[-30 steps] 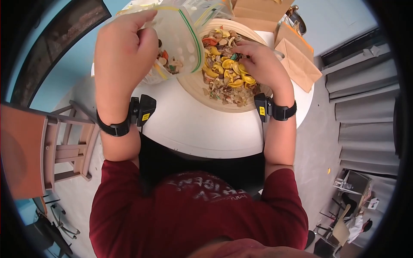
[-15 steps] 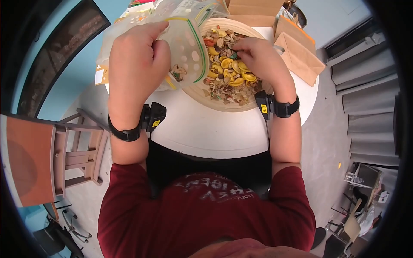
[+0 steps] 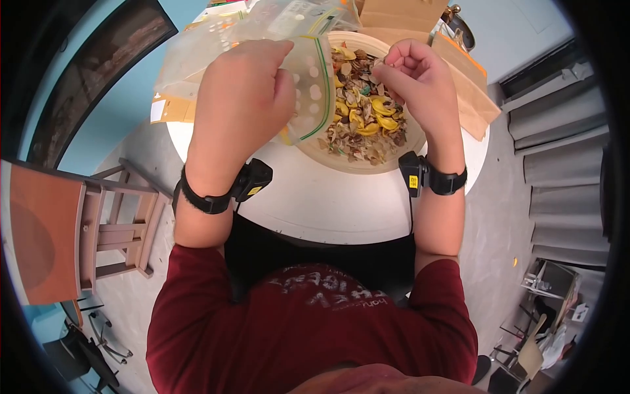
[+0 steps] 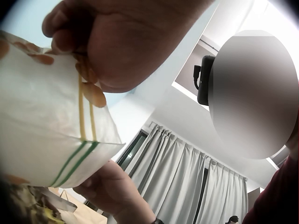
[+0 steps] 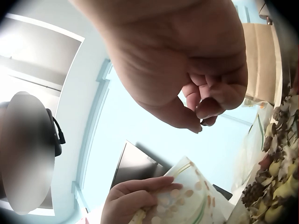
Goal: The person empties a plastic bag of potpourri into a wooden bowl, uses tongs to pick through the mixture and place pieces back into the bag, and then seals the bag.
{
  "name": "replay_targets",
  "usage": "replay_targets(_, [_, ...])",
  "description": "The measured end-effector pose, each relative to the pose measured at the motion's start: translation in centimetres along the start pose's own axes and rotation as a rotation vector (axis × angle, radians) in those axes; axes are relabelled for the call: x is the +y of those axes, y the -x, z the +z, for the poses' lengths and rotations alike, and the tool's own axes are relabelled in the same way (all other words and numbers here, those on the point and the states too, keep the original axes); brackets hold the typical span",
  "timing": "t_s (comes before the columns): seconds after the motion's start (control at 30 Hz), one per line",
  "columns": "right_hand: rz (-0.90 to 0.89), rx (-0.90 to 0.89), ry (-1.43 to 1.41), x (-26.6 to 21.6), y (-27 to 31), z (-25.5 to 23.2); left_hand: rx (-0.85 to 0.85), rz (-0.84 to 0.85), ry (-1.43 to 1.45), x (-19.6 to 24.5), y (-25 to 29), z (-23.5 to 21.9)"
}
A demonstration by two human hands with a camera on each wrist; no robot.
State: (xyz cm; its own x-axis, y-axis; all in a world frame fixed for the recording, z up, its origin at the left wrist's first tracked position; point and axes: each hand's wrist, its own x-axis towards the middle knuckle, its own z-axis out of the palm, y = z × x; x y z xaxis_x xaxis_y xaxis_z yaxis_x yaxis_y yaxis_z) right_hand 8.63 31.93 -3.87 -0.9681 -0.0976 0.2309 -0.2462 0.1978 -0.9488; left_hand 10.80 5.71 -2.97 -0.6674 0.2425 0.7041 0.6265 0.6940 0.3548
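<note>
My left hand [image 3: 246, 95] grips the edge of a translucent zip-top bag [image 3: 310, 88] with pale dots and a green stripe. The bag's mouth overlaps the left side of a round, pale tray [image 3: 367, 169]. Heaped in the tray is a dried potpourri mix [image 3: 364, 141], with yellow curled pieces among brown bits and flakes. Above the right part of this heap, my right hand [image 3: 426, 88] pinches a small dried piece between thumb and fingertips. In the right wrist view, only a dark sliver of it shows at the fingertips [image 5: 198, 128].
Brown paper bags [image 3: 397, 20] stand behind the tray and another [image 3: 469, 92] to its right. More clear plastic bags [image 3: 262, 26] lie at the back left. All of it rests on a round white table [image 3: 308, 207]. A wooden chair [image 3: 125, 223] stands to the left.
My right hand has lifted from the potpourri with its fingertips pinched together. My left hand and the bag have shifted right, so the bag covers more of the tray's left side.
</note>
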Motion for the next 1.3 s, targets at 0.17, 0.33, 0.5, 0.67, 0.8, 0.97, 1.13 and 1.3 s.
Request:
replay_targets(0.17, [-0.162,-0.183,0.114,-1.3,2.0,2.4,-0.039,-0.004,-0.016,0.5,0.0,0.2])
replay_targets(0.33, [-0.336,-0.228,0.251,-1.3,2.2,2.9,-0.007,-0.002,-0.045,0.0,-0.1,-0.2])
replay_targets(0.5, [-0.125,-0.111,0.601,0.2,0.7,-0.8,0.046,-0.043,-0.044,-0.7,-0.4,-1.6])
replay_targets(0.67, [-0.102,-0.274,0.791,2.7,0.1,-0.9,0.053,-0.155,-0.001,-0.9,-0.5,-2.1])
replay_targets(0.8, [-0.175,-0.371,0.789,3.5,0.1,-0.2,0.056,-0.114,-0.014,-0.7,-0.5,-2.1])
replay_targets(0.97, [-0.228,-0.396,0.841,4.3,0.0,-0.1,0.048,-0.064,-0.033,-0.6,-0.5,-1.8])
replay_targets(1.13, [-0.161,-0.406,0.873,3.7,-0.1,0.3,0.043,-0.066,-0.021,-0.5,-0.6,-1.6])
replay_targets(1.3, [-0.213,-0.355,0.841,3.6,-0.2,0.5,0.032,-0.044,-0.047,-0.8,-0.5,-1.5])
